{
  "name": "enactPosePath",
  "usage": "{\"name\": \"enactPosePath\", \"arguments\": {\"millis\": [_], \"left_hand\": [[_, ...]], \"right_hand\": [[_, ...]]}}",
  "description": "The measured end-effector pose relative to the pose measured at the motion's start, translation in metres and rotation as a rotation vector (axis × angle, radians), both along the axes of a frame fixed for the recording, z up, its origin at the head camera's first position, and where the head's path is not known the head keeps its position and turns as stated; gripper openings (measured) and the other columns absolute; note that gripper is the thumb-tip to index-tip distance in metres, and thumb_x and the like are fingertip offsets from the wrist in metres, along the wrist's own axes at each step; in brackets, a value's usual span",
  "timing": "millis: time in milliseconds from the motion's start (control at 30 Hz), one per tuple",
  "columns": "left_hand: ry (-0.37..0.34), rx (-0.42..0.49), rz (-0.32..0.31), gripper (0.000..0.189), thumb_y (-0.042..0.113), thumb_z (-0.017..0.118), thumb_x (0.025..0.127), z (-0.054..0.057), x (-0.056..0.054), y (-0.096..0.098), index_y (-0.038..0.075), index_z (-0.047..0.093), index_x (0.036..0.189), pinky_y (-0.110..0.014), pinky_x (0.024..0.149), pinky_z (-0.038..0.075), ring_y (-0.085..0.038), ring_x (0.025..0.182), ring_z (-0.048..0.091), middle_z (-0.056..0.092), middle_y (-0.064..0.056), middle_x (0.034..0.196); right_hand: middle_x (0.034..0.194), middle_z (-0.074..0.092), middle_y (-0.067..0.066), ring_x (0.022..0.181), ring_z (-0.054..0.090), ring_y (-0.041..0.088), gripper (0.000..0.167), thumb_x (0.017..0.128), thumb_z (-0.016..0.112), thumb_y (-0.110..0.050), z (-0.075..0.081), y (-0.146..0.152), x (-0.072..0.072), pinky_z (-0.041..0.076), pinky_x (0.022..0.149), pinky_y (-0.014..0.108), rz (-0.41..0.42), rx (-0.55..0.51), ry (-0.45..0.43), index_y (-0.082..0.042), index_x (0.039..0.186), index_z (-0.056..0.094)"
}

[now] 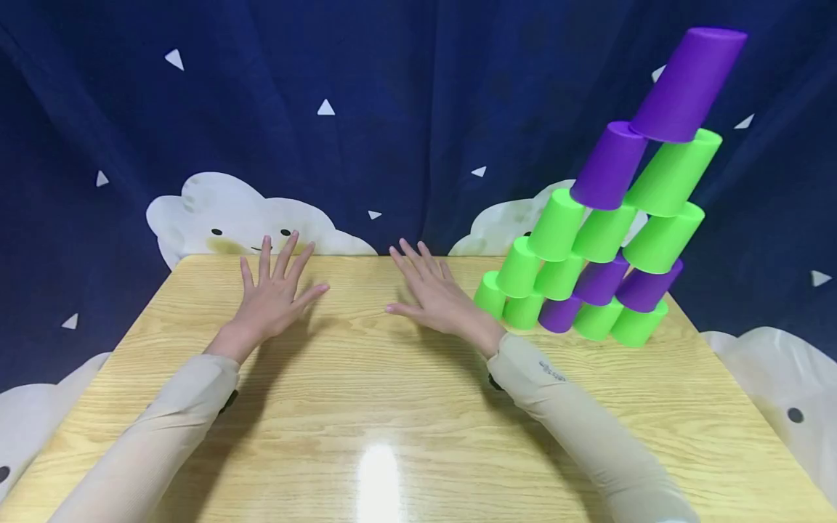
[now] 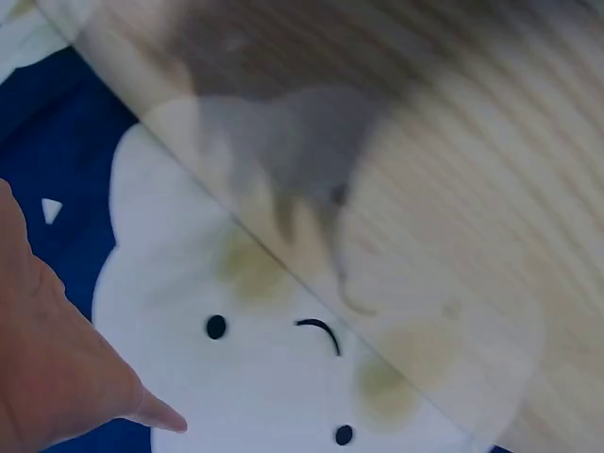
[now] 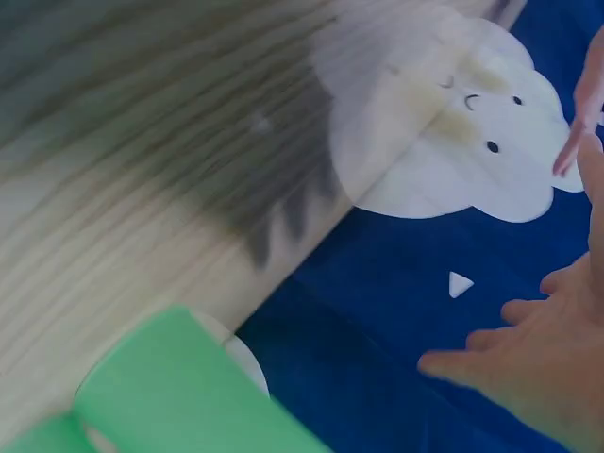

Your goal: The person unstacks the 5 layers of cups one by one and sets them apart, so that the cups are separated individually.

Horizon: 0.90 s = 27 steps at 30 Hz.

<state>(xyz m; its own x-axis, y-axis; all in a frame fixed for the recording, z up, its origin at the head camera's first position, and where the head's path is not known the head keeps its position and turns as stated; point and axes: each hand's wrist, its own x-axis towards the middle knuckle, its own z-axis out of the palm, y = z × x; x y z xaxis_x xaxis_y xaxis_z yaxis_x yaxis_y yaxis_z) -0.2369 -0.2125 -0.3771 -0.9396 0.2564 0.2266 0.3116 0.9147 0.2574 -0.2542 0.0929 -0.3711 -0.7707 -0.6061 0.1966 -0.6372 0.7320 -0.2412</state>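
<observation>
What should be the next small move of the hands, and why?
Probably draw the right hand gently back from the cup tower: the tower already narrows to a single purple cup on top, and this empty, open hand looks nearer to it than the left hand.

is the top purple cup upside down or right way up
Upside down: the top purple cup has its narrower end uppermost, its wider end resting across a lower purple cup and a green cup.
</observation>
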Motion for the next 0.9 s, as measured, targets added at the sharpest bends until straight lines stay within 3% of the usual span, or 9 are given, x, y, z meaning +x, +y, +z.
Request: {"name": "enactPosePath", "arguments": {"millis": [167,267,400,567,700,900], "left_hand": [[0.014,0.036,-0.04,0.077,0.063,0.04,0.098,0.013,-0.002,0.02,0.025,0.011,0.159,-0.071,0.108,-0.014,-0.026,0.143,-0.029,-0.011,0.002,0.164],[0.013,0.069,-0.074,0.077,0.063,0.039,0.098,0.023,-0.003,0.033,0.027,0.009,0.159,-0.07,0.11,-0.013,-0.026,0.144,-0.027,-0.012,0.003,0.164],[0.009,0.127,-0.132,0.076,0.061,0.04,0.099,0.036,-0.005,0.052,0.028,0.008,0.159,-0.069,0.111,-0.011,-0.025,0.145,-0.024,-0.011,0.003,0.164],[0.02,0.2,-0.217,0.076,0.058,0.043,0.099,0.05,-0.01,0.079,0.027,0.008,0.159,-0.068,0.113,-0.006,-0.027,0.148,-0.015,-0.005,0.0,0.164],[0.012,0.271,-0.269,0.075,0.057,0.045,0.099,0.062,-0.014,0.103,0.027,0.01,0.159,-0.066,0.115,-0.002,-0.023,0.149,-0.009,-0.002,0.001,0.164],[-0.014,0.393,-0.339,0.074,0.054,0.048,0.099,0.088,-0.025,0.141,0.024,0.014,0.158,-0.06,0.118,0.002,-0.021,0.149,-0.002,0.003,0.002,0.164]], "right_hand": [[0.164,0.004,0.001,0.149,0.0,0.02,0.091,0.094,0.063,-0.048,0.01,0.029,0.019,0.013,0.121,0.044,0.111,-0.175,-0.049,-0.011,0.158,0.009],[0.163,0.011,0.001,0.149,0.01,0.02,0.087,0.094,0.066,-0.038,0.014,0.049,0.033,0.018,0.121,0.041,0.133,-0.254,-0.11,-0.011,0.158,0.014],[0.16,0.026,0.005,0.144,0.027,0.024,0.081,0.092,0.071,-0.026,0.015,0.078,0.05,0.029,0.116,0.045,0.135,-0.32,-0.121,-0.01,0.156,0.024],[0.151,0.043,0.01,0.134,0.045,0.028,0.074,0.086,0.077,-0.012,0.008,0.115,0.069,0.042,0.108,0.042,0.137,-0.398,-0.046,-0.003,0.149,0.039],[0.142,0.052,0.015,0.125,0.053,0.031,0.066,0.082,0.079,-0.003,0.002,0.146,0.083,0.046,0.105,0.033,0.125,-0.468,-0.033,0.001,0.141,0.048],[0.135,0.058,0.017,0.122,0.057,0.023,0.057,0.083,0.073,0.009,-0.006,0.2,0.105,0.046,0.102,0.028,0.051,-0.587,-0.111,0.001,0.136,0.054]]}}
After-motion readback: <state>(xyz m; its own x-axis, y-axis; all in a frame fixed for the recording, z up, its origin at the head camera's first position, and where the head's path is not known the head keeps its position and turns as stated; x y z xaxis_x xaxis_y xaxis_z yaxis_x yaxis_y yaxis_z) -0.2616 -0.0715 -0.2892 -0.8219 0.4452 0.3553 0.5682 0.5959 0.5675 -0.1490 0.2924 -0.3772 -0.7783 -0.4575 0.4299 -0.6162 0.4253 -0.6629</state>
